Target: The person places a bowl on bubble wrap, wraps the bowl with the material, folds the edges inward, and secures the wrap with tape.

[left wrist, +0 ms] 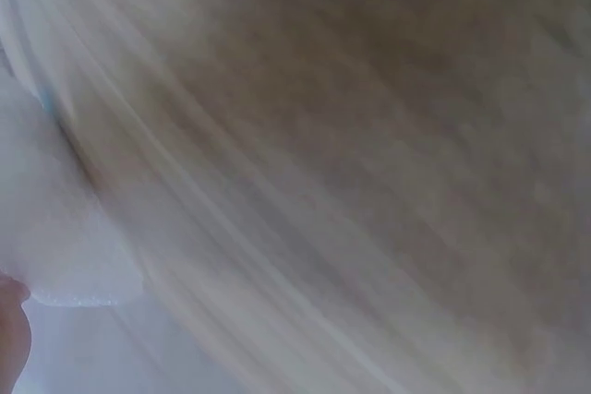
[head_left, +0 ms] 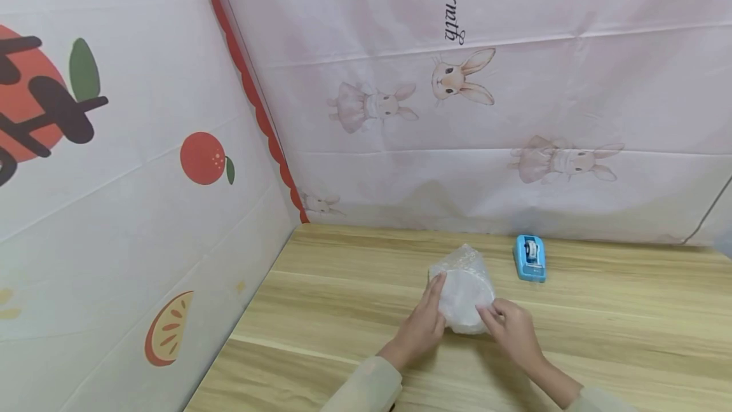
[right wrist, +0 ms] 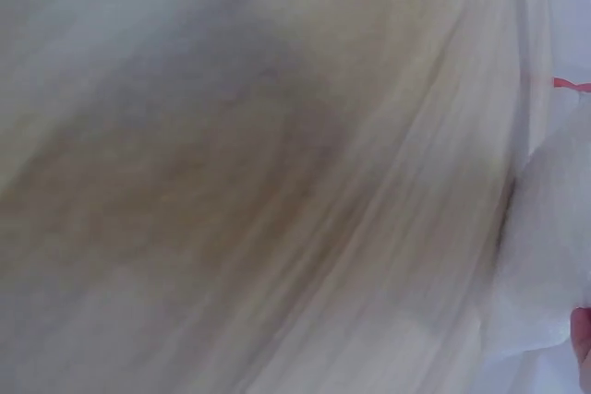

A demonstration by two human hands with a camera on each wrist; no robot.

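A translucent white wrapped bundle point(head_left: 464, 294), seemingly bubble wrap around something with a round, pale face, sits on the wooden table. Its wrap rises to a loose peak on the far side. My left hand point(head_left: 422, 323) grips it by the left side, fingers along the edge of the round face. At the lower right rim, my right hand point(head_left: 515, 329) pinches the wrap between thumb and fingers. Only the bundle's white side point(left wrist: 69, 237) and a bit of hand show in the left wrist view. The right wrist view has the bundle point(right wrist: 545, 256) at its right edge. What lies inside is hidden.
A blue tape dispenser point(head_left: 530, 259) with a roll in it stands right of the bundle, toward the back of the table point(head_left: 617, 310). A rabbit-print cloth point(head_left: 400, 170) hangs behind the table, and a fruit-print cloth point(head_left: 126, 227) along its left side.
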